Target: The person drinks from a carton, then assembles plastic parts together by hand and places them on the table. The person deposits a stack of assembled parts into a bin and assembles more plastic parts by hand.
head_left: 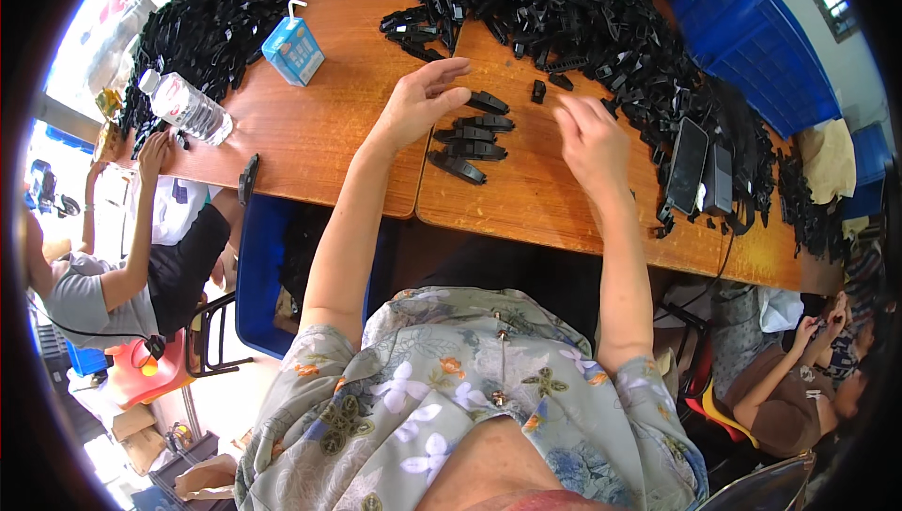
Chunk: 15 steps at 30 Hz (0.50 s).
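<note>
A loose row of several black plastic clip-like pieces (472, 133) lies on the wooden table (357, 126) in front of me. My left hand (420, 104) hovers at the row's upper left, fingers stretched out and thumb apart, holding nothing I can see. To the right of the row, my right hand (596, 145) is raised with bent fingers drawn together. Whatever its fingertips hold, if anything, is too small or hidden to make out. A small black part (537, 91) lies on the table between the hands, just beyond the right fingertips.
Large heaps of black pieces (564, 13) cover the far and right sides, another heap (216, 27) the left. A blue drink carton (293, 49), water bottle (188, 109) and phone (687, 165) stand or lie about. Blue crates (752, 37) rise far right. People sit at both sides.
</note>
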Motion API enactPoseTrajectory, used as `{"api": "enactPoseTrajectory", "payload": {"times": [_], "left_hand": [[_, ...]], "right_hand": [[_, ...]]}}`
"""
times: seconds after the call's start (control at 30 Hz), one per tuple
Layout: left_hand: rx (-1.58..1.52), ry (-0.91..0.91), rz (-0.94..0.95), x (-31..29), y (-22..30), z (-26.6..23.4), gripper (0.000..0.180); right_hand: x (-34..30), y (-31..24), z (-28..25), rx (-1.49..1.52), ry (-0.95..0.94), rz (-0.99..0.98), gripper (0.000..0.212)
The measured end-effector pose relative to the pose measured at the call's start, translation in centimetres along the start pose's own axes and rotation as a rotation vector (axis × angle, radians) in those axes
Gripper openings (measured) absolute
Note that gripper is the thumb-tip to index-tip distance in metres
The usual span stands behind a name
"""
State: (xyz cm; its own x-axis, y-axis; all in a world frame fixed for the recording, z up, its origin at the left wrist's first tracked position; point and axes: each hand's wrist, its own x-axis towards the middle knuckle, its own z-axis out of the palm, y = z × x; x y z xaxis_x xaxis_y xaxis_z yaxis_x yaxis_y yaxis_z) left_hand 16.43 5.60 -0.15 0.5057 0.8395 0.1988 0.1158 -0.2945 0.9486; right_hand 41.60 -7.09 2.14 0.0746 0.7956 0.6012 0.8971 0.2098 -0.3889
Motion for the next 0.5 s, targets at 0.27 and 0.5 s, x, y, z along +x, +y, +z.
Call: {"api": "enactPoseTrajectory", "payload": {"times": [0.27, 0.5], "left_hand": [[0.510, 0.062, 0.173, -2.8, 5.2, 4.3, 0.089], [0.928, -0.057, 0.189, -3.9, 4.3, 8.2, 0.067]], "right_hand": [[-6.1, -0.6, -3.8, -0.403, 0.028, 0.083, 0.019], [-5.3, -0.7, 0.1, -0.403, -0.006, 0.039, 0.006]]}}
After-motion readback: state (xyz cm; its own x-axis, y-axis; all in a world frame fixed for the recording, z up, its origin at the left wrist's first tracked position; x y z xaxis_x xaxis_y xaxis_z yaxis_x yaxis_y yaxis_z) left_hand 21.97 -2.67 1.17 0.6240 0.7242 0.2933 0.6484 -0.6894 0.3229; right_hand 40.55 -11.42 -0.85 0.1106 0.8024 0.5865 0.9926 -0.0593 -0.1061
